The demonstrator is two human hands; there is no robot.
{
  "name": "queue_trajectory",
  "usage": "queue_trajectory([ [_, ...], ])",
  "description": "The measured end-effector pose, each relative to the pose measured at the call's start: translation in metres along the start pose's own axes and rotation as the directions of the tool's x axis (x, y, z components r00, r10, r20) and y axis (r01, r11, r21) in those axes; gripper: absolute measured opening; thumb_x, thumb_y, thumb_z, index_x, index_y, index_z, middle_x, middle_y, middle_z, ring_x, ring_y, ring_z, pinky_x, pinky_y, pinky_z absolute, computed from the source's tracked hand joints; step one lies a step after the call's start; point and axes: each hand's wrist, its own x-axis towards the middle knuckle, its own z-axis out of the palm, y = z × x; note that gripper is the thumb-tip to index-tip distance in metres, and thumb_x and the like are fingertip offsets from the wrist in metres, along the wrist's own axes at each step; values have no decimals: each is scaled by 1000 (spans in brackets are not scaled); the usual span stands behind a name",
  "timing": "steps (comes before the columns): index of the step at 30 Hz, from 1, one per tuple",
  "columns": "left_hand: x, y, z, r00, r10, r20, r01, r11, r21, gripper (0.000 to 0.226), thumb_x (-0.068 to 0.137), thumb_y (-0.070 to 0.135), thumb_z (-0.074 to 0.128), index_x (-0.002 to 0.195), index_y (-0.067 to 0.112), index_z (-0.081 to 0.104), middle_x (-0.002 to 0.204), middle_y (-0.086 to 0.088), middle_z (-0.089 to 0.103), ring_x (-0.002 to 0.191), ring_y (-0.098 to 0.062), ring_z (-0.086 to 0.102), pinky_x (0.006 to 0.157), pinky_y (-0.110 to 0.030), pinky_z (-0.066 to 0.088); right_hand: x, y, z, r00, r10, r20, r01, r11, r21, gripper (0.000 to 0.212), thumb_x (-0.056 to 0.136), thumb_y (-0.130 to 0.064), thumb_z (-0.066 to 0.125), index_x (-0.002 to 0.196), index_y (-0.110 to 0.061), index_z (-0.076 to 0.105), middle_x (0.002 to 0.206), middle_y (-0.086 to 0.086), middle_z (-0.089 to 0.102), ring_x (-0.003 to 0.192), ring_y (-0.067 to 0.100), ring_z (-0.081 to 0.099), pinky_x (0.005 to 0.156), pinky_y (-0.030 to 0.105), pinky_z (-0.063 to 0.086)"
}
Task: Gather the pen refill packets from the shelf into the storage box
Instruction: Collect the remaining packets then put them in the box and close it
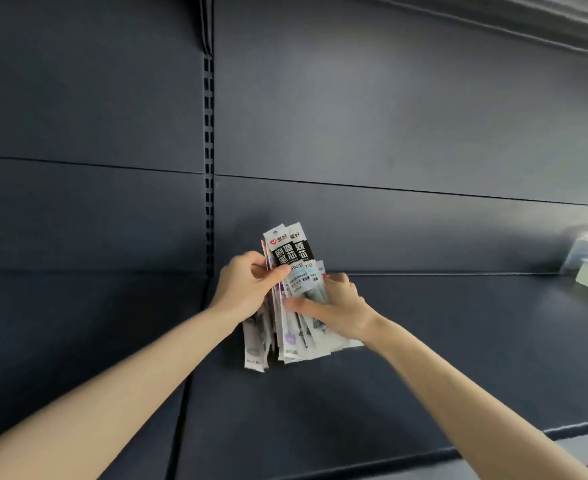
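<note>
While hands (246,287) (334,306) grip packets (287,251), dark shelf (441,341) lies below.

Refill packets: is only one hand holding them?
No, the left hand and the right hand both grip the fanned bundle of refill packets.

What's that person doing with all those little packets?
A person is holding a bundle of white plastic pen refill packets with black labels upright at the dark grey shelf. The left hand grips it from one side, the right hand from the other. No storage box shows clearly.
</note>
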Motion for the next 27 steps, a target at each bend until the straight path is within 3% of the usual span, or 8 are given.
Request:
queue_trajectory([
  [2, -5, -5, 6, 999, -3, -49, 15, 973, 231, 41, 82, 47, 65, 104, 12, 68, 103, -4, 62, 99, -21, 58, 82, -30, 47, 2, 7, 1, 1000, 9, 11, -8, 995, -99, 47, 71, -75, 53, 108, -46, 56, 123, -2, 40, 122, 22, 30, 99, 35, 22],
  [5, -16, -3, 12, 991, -109, -74, 131, 886, 446, 52, 84, 60, 54, 118, 22, 63, 127, -5, 46, 123, -27, 38, 100, -40, 29, 5, 15, -4, 999, 24, 25, -20, 987, -156, 64, 78, -71, 51, 130, -36, 45, 135, 0, 32, 130, 25, 26, 105, 38, 20],
  [8, -28, 2, 13, 966, -242, -93, 257, 846, 467, 63, 86, 65, 43, 132, 23, 49, 144, -5, 32, 134, -29, 29, 107, -43, 22, 8, 24, -2, 996, 25, 87, -11, 987, -158, 75, 77, -74, 48, 137, -32, 37, 144, 0, 28, 134, 25, 23, 107, 38, 18],
  [12, -38, 6, 10, 917, -387, -96, 398, 878, 266, 83, 85, 65, 44, 146, 10, 27, 152, -11, 26, 137, -29, 31, 105, -40, 32, 10, 29, -5, 994, 27, 103, -14, 992, -123, 87, 74, -77, 48, 142, -26, 30, 149, 2, 27, 139, 27, 20, 110, 43, 20],
  [17, -32, 11, 13, 888, -454, -73, 460, 871, 174, 89, 85, 65, 45, 148, 5, 22, 146, -4, 38, 130, -21, 40, 90, -29, 35, 17, 31, -16, 979, 73, 191, -74, 997, -3, 90, 72, -76, 52, 141, -21, 32, 148, 4, 36, 141, 30, 21, 113, 44, 23],
  [20, -22, 16, 20, 878, -476, -47, 478, 867, 139, 88, 83, 65, 51, 142, 3, 30, 109, 3, 50, 96, -13, 50, 75, -28, 39, 20, 34, -16, 985, 55, 163, -66, 996, 60, 88, 70, -74, 58, 138, -23, 37, 141, 2, 43, 137, 28, 25, 111, 42, 26],
  [25, -9, 13, 32, 910, -400, 106, 405, 914, -19, 50, 77, 61, 62, 102, 18, 70, 99, 0, 74, 94, -17, 69, 93, -39, 51, 21, 34, 2, 986, -9, 168, -24, 980, 197, 90, 52, -81, 63, 120, -25, 42, 124, -6, 55, 123, 20, 47, 104, 41, 41],
  [27, -4, 15, 32, 912, -389, 127, 400, 913, -80, 36, 79, 51, 66, 95, 19, 73, 89, 1, 76, 87, -17, 72, 90, -41, 54, 20, 32, 4, 980, -53, 192, -10, 949, 314, 77, 60, -72, 69, 116, -30, 37, 121, -9, 59, 114, 13, 56, 100, 38, 47],
])
